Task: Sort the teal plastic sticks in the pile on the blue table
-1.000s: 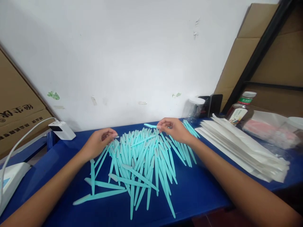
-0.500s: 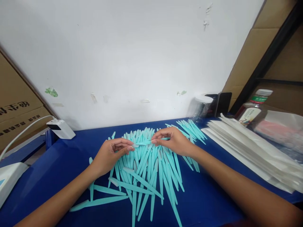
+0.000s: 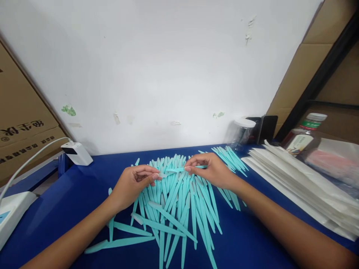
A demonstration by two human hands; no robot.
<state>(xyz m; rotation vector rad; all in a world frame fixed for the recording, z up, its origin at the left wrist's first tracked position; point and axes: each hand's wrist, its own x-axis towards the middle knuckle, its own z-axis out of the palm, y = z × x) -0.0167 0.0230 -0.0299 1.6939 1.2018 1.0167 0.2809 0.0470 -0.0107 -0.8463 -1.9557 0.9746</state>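
Note:
My left hand [image 3: 140, 181] is closed in a pinch, with a small translucent white blade cap [image 3: 162, 175] at its fingertips. My right hand [image 3: 206, 168] pinches a turquoise eyebrow razor [image 3: 175, 170], which points left toward the cap. Whether razor and cap touch is too small to tell. Beneath both hands spreads a loose pile of turquoise eyebrow razors [image 3: 174, 194], many with pale caps at the ends. Several more lie crosswise at the front left, one razor [image 3: 120, 241] nearly flat to the edge of the group.
A smaller group of razors [image 3: 231, 158] lies at the back right of the blue table [image 3: 84, 198]. White paper sleeves [image 3: 297, 186] are stacked on the right, near a bottle [image 3: 304, 134] and a lidded clear jar [image 3: 242, 132]. A white charger [image 3: 77, 153] with a cable stands left.
The view has shifted slightly, so everything sits a little lower and further right. The razor in my right hand has drawn back slightly from my left fingertips, showing more of the cap.

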